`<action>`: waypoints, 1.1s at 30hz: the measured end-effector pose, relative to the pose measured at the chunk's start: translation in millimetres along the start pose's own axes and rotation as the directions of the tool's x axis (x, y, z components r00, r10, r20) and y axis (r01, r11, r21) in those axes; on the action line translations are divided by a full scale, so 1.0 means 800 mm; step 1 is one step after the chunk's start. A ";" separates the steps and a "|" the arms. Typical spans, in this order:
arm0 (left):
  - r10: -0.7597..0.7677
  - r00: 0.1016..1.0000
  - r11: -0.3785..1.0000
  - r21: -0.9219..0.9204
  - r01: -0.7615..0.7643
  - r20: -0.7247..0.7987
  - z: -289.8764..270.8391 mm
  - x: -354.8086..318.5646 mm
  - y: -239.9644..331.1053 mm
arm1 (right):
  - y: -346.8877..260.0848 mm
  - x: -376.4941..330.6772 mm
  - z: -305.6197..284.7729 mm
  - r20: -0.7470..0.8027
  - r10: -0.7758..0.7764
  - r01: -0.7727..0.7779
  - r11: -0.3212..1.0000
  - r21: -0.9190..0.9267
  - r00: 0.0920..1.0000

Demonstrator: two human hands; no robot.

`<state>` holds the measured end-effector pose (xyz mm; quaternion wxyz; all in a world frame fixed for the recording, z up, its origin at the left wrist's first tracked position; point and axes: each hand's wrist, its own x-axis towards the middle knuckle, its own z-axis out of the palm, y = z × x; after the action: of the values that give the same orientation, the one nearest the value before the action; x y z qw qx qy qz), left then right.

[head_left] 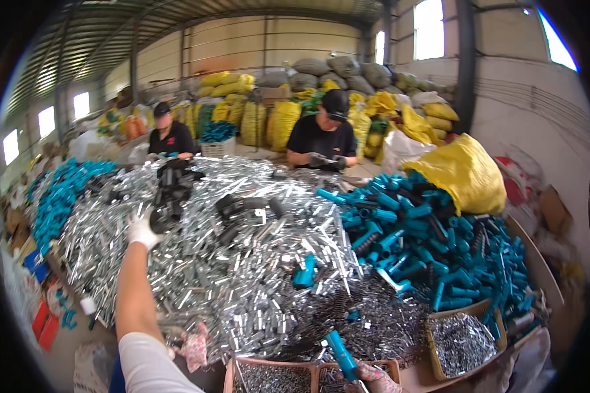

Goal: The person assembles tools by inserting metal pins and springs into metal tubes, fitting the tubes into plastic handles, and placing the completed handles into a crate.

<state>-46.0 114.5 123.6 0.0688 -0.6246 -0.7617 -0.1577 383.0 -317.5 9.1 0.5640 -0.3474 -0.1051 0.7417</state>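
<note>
My left hand (pixel 144 230), in a white glove, reaches far out over the heap of shiny metal pieces (pixel 236 314). Its fingers curve round a black plastic part (pixel 157 221), beside more black parts (pixel 176 187) that look blurred. Low in the view, my right hand (pixel 377 378) wears a pale patterned glove and grips a teal plastic tube (pixel 341 354), tilted over the trays. Part of this hand is cut off by the lower edge. A pink patterned cloth or glove (pixel 194 347) lies by my left arm; I cannot tell which.
Small metal parts fill a divided tray (pixel 316 370) and a box (pixel 431 337). Teal tubes pile up at right (pixel 452 262) beneath a yellow sack (pixel 469 173), and at far left (pixel 65 196). Two co-workers (pixel 324 134) (pixel 170 134) sit across the heap, before stacked sacks (pixel 285 124).
</note>
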 end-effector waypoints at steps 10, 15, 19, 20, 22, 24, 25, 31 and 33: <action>-0.044 0.999 0.989 0.144 0.042 0.014 0.042 0.042 0.012 | -0.005 0.017 -0.012 0.056 0.022 -0.027 0.995 0.100 0.998; -0.115 0.992 0.989 -0.088 0.119 0.044 0.076 0.050 -0.029 | -0.002 0.022 -0.019 0.070 0.021 -0.028 0.994 0.105 0.997; -0.080 0.990 0.939 -0.342 0.036 -0.116 0.117 0.067 -0.074 | -0.005 0.026 -0.034 0.157 0.146 -0.177 0.963 0.205 0.977; -0.072 0.989 0.920 -0.390 0.017 -0.127 0.116 0.062 -0.067 | -0.005 0.029 -0.034 0.203 0.134 -0.180 0.957 0.228 0.970; -0.069 0.981 0.940 -0.341 0.003 -0.183 0.119 0.057 -0.059 | -0.001 0.035 -0.044 0.190 0.156 -0.205 0.940 0.271 0.969; -0.090 0.971 0.946 -0.325 0.013 -0.223 0.125 0.054 -0.056 | 0.000 0.035 -0.049 0.178 0.155 -0.199 0.944 0.263 0.972; -0.094 0.963 0.944 -0.329 0.006 -0.253 0.125 0.049 -0.053 | 0.001 0.033 -0.048 0.166 0.151 -0.191 0.948 0.255 0.975; -0.097 0.924 0.955 -0.295 -0.018 -0.371 0.130 0.035 -0.043 | -0.008 0.010 -0.006 0.002 -0.011 0.011 0.996 0.085 1.000; -0.099 0.924 0.953 -0.302 -0.018 -0.369 0.134 0.039 -0.053 | -0.005 0.013 -0.015 0.012 -0.003 0.002 0.994 0.107 1.000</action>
<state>-84.3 171.3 26.0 0.1162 -0.5694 -0.7139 -0.3907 391.9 -309.6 -1.6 0.5820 -0.3122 -0.0689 0.7477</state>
